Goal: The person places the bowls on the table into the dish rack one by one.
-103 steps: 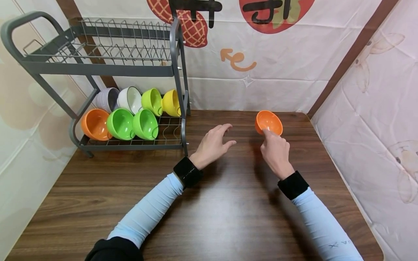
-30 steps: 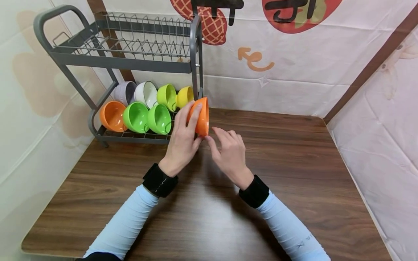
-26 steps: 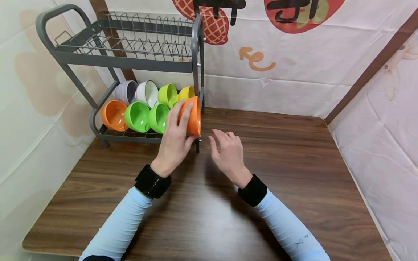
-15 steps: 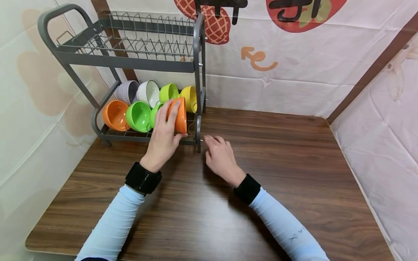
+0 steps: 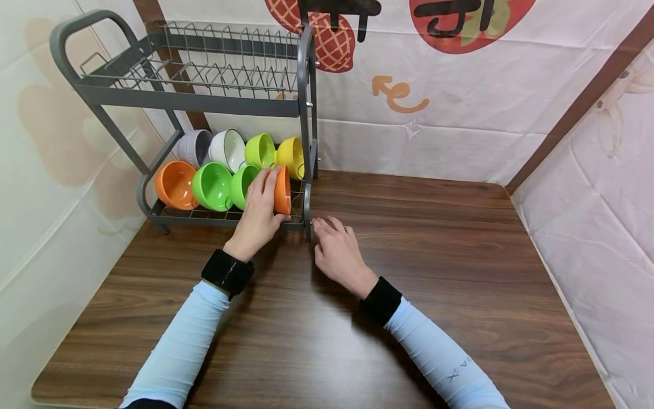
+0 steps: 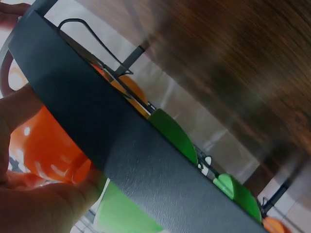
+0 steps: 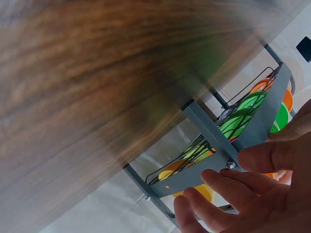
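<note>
My left hand (image 5: 256,222) holds an orange bowl (image 5: 283,193) on its side at the front right of the dish rack's (image 5: 194,104) lower tier, mouth facing right. Fingers lie over its outside and the thumb is at its lower edge. In the left wrist view, the bowl's base (image 6: 80,167) shows between fingers and thumb, behind the rack's dark front bar (image 6: 92,111). A green bowl (image 5: 241,187) stands just left of it, partly covered by the hand. My right hand (image 5: 338,254) is beside the rack's front right leg, holding nothing; its loosely bent fingertips (image 7: 211,177) are right at the frame.
Lower-tier bowls tilt in two rows: purple (image 5: 194,147), white (image 5: 225,149), lime (image 5: 259,151) and yellow (image 5: 290,157) behind; orange (image 5: 175,185) and green (image 5: 210,186) in front. The upper tier is bare wire. Wooden tabletop (image 5: 429,244) extends rightward to the fabric walls.
The orange bowl was at the table's back right by my right hand, then passed into my left hand, moved left and down into the rack. My right hand has followed to the rack's leg.
</note>
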Available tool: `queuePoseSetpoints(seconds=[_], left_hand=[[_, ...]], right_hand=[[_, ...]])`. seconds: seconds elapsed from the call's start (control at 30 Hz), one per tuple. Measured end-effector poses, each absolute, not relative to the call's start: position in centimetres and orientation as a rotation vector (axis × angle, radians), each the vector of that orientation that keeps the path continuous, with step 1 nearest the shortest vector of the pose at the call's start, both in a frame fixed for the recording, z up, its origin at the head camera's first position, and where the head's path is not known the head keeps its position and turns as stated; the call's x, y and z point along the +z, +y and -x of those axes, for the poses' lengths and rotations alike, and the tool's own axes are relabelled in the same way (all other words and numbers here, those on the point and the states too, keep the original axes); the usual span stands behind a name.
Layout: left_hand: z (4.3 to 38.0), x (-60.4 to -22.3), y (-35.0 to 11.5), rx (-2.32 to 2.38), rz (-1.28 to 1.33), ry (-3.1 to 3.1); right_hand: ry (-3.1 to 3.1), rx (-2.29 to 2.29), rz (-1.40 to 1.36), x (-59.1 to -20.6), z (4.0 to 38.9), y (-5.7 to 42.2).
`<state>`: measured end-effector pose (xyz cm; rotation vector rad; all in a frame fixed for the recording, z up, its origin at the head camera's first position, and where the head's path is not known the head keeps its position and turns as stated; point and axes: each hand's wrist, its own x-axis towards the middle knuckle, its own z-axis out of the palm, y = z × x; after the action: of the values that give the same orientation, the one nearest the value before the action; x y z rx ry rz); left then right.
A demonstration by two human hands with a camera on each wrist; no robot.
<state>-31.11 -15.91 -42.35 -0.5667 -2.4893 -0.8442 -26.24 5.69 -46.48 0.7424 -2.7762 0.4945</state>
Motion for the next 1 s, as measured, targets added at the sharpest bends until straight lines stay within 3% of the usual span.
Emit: queuePoseSetpoints(seconds=[0.8,1.0], left_hand=[[34.0,-41.9,-16.1,-1.031,0.536,-2.701],[30.1,-42.5,-14.1,-0.82,0.492,-2.421]], right_hand=[[-2.862,0.506,-0.736,-45.8,27.0,6.3],[-2.834,0.446,-0.737,-45.5,25.6,8.1]])
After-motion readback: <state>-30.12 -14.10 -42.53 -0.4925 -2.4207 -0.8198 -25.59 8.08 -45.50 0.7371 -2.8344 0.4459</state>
